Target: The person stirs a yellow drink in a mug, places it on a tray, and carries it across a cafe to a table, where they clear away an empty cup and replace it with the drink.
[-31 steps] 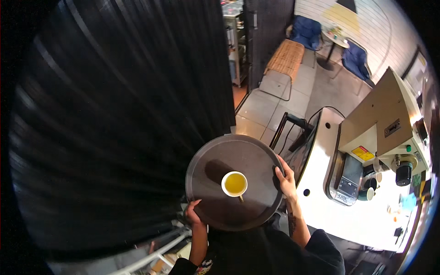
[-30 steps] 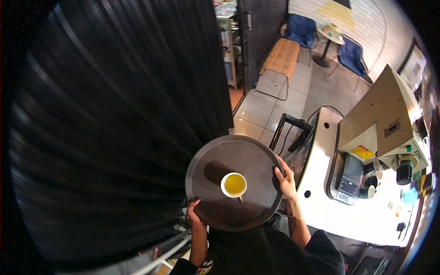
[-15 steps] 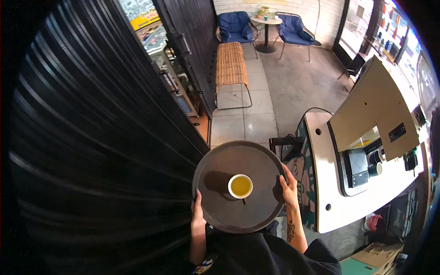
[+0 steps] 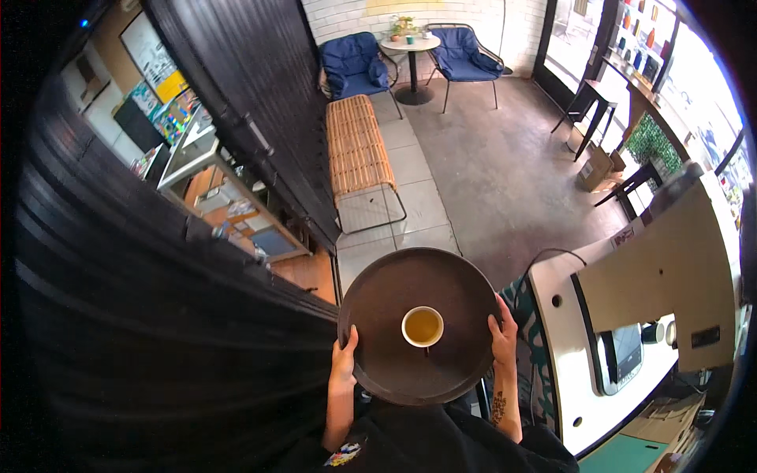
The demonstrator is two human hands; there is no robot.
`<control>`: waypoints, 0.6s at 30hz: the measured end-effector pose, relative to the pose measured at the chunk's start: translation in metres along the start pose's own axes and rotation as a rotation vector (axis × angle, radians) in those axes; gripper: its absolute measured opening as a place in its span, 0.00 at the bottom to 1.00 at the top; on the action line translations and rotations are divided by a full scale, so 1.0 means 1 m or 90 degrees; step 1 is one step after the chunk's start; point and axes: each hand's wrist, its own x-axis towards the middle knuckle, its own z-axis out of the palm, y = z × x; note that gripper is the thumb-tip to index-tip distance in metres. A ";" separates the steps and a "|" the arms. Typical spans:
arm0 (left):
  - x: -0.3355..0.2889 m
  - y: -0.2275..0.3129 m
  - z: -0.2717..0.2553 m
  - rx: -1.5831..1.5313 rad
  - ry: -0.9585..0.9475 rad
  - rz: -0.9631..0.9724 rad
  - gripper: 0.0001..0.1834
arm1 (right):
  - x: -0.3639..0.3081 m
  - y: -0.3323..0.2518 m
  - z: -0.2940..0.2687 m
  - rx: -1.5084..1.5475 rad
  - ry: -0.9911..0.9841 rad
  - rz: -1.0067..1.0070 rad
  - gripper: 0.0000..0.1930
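A round dark brown tray (image 4: 394,296) is held level in front of my body. On it, a little right of the middle, stands a white cup (image 4: 423,326) of yellowish liquid, its handle turned toward me. My left hand (image 4: 344,361) grips the tray's left rim, thumb over the edge. At the right rim my right hand (image 4: 503,335) holds it the same way. Both hands' remaining fingers are largely hidden beneath the tray.
A white counter (image 4: 564,370) with a tan panel (image 4: 654,276) stands close on my right. Ahead are a wicker bench (image 4: 359,146), blue chairs (image 4: 465,54) and a small round table (image 4: 410,43). A black corrugated wall (image 4: 158,339) runs along my left, with a doorway beyond.
I have moved forward with the tray: bench and chairs look nearer, the counter has slid back along my right, and more of the left doorway shows. Both hands keep their grip.
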 end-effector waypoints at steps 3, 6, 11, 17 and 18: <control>0.060 0.037 0.034 0.080 0.024 -0.011 0.31 | 0.059 -0.007 0.016 0.049 0.027 -0.016 0.26; 0.134 0.067 0.075 0.120 -0.018 0.060 0.33 | 0.121 -0.030 0.029 0.069 0.073 0.006 0.26; 0.227 0.112 0.149 0.176 -0.060 0.026 0.33 | 0.213 -0.048 0.030 0.093 0.148 -0.033 0.26; 0.340 0.129 0.227 0.216 -0.111 0.008 0.34 | 0.302 -0.050 0.020 0.051 0.235 -0.048 0.26; 0.360 0.133 0.241 0.218 -0.122 0.008 0.34 | 0.321 -0.052 0.020 0.073 0.242 -0.049 0.26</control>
